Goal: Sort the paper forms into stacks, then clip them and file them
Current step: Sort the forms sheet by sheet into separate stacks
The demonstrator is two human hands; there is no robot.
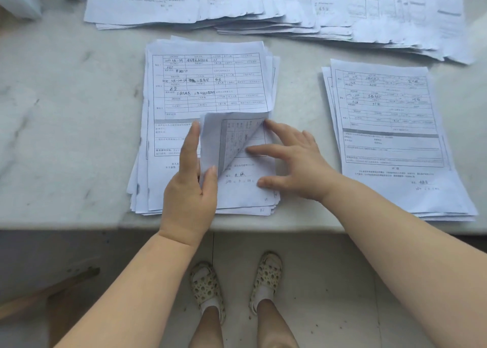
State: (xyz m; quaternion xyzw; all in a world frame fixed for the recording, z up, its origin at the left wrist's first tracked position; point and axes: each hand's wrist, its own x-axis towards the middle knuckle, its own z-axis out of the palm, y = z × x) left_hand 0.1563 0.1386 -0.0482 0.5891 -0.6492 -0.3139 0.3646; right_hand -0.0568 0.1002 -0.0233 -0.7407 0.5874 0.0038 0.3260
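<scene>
Left hand (188,189): thumb and fingers pinching the curled-back lower corner of the top white printed paper form (226,139), folded over toward the left so its underside table shows, likely to peel it free or check the sheet beneath. Right hand (292,163): fingers spread and straight, tips pressing flat on the sheet below, apparently pinning the rest so only one form lifts. Both at the near end of the middle untidy stack of white forms (208,84), edges fanned and uneven, set close to the front edge of the pale marbled stone tabletop (66,97) for easy reach. Just to the right, apart from it, a second squarer stack of the same forms (387,126), seemingly a sorted pile. Along the far edge, overlapping spread rows of more white forms (263,5), probably unsorted, cut off at the top of the view. No clip or file visible. Handwriting in the form fields too small to read; page number at the stack's bottom corner barely legible. Far left corner: pale blurred boxy objects (18,0), unidentifiable. Below the table edge, feet in perforated cream slippers (234,284) on light floor tiles.
</scene>
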